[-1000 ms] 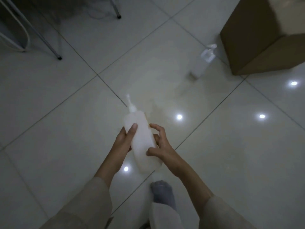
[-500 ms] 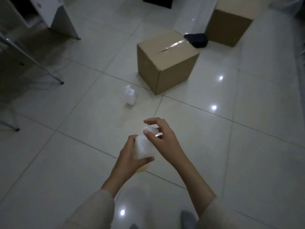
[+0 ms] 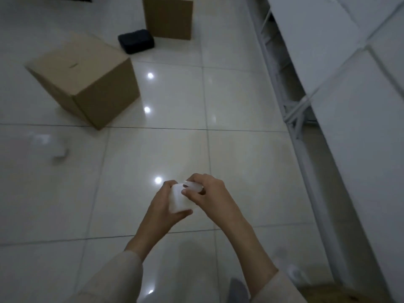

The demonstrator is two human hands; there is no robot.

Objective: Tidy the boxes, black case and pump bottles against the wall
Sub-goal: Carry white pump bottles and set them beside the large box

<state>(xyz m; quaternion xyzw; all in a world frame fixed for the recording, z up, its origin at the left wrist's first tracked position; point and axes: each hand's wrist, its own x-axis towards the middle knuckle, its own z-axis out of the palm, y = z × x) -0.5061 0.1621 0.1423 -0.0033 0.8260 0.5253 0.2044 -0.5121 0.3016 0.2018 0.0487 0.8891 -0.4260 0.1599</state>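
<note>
My one head camera looks steeply down and forward over my forearms at the tiled floor [image 3: 240,101], hands close below.

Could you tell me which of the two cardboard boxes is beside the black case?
The far box; the black case lies by its base, the near box apart.

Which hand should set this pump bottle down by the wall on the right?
Probably the left hand: it grips the pump bottle round its body, so it carries it. The right hand only pinches the top, though it is nearer the wall.
</note>
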